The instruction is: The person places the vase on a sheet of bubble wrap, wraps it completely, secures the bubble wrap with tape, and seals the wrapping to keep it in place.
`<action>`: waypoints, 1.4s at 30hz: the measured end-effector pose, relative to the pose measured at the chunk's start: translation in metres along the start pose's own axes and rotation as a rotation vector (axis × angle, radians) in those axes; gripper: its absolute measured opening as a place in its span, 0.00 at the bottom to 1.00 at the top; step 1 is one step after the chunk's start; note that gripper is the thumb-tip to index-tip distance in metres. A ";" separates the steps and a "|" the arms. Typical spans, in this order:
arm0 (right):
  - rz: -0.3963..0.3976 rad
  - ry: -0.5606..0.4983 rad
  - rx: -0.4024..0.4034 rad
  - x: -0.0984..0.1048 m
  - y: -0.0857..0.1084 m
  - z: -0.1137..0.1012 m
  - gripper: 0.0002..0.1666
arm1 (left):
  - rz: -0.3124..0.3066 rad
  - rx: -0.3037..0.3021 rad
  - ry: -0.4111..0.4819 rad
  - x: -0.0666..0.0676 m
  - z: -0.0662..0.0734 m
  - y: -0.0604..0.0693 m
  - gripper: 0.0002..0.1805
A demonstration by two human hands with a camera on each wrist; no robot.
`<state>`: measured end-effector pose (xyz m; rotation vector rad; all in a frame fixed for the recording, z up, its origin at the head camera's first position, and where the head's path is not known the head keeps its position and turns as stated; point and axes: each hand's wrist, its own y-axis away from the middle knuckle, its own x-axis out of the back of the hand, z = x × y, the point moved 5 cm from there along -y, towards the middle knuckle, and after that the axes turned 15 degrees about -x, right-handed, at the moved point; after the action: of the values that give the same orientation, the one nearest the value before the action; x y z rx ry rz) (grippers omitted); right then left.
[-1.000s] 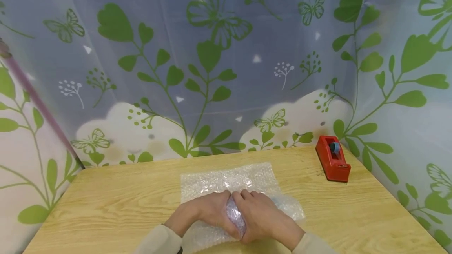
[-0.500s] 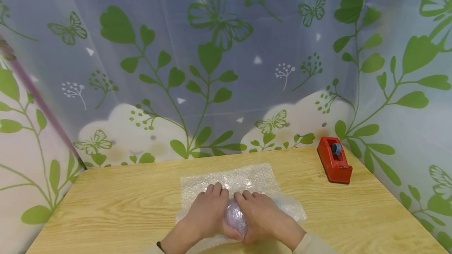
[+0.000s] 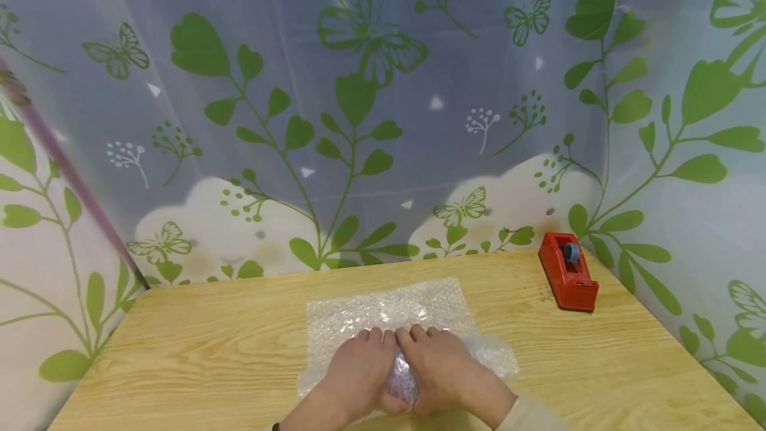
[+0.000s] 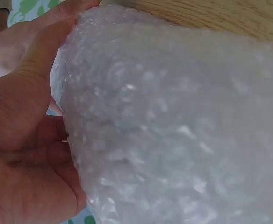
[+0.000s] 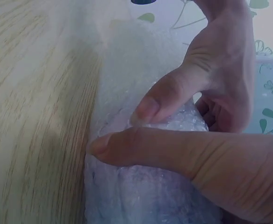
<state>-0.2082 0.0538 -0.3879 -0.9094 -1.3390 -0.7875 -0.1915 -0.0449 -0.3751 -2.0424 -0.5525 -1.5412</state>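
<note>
Between the two hands is a purplish bundle point(image 3: 402, 378) wrapped in clear bubble wrap. My left hand point(image 3: 359, 374) grips its left side, fingers over the far side and thumb on the near side. Gripping the right part is my right hand point(image 3: 445, 371), its fingertips close beside the left ones. In the right wrist view both thumbs press on the bubble wrap point(image 5: 150, 193), one beside the other. The left wrist view has the left hand point(image 4: 29, 140) curled round the edge of the wrap point(image 4: 174, 126). What lies inside is hidden.
A flat part of the bubble wrap sheet point(image 3: 383, 304) extends behind the hands, another piece to their right. A red tape dispenser point(image 3: 568, 275) stands at the right back of the wooden table point(image 3: 209, 351). Patterned curtains point(image 3: 383, 85) hang behind and at both sides.
The left hand has shifted its grip, its fingers now lying over the far side of the bundle, close to the right hand's. The right hand has hardly moved.
</note>
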 end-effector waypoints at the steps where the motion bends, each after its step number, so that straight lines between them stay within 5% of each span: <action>1: -0.003 0.001 -0.008 0.000 0.000 -0.001 0.48 | 0.005 0.000 -0.010 -0.001 0.000 0.000 0.46; 9: -0.046 -0.012 -0.059 -0.001 -0.001 -0.004 0.49 | -0.028 0.022 0.000 -0.016 -0.002 0.003 0.48; 21: -0.108 -0.017 -0.045 0.002 -0.006 -0.006 0.45 | 0.098 -0.039 0.010 -0.023 -0.009 0.008 0.45; 42: -0.264 -0.013 -0.091 0.004 -0.012 -0.009 0.46 | 0.044 -0.014 0.110 -0.026 -0.011 0.011 0.41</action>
<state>-0.2143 0.0400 -0.3828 -0.8185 -1.4631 -1.0538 -0.2003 -0.0610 -0.3999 -1.9533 -0.4533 -1.6243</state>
